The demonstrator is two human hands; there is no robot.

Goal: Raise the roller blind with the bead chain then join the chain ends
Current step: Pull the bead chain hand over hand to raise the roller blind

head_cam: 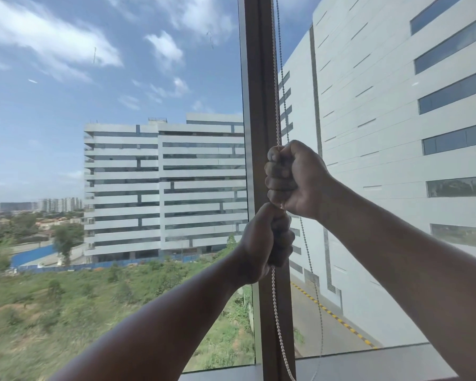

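Note:
A white bead chain (277, 86) hangs in two strands in front of the brown window post (259, 78). My right hand (291, 177) is a fist closed on the chain, at mid height. Directly below it, touching it, my left hand (270, 240) is also a fist closed on the chain. One strand runs down out of my left fist (278, 320) toward the sill. The other strand hangs free to the right, over the right pane. The roller blind itself is out of view above the frame.
Two large glass panes flank the post, with office buildings, sky and a grassy lot outside. A pale window sill (368, 361) runs along the bottom right. Both my forearms reach up from the lower edge.

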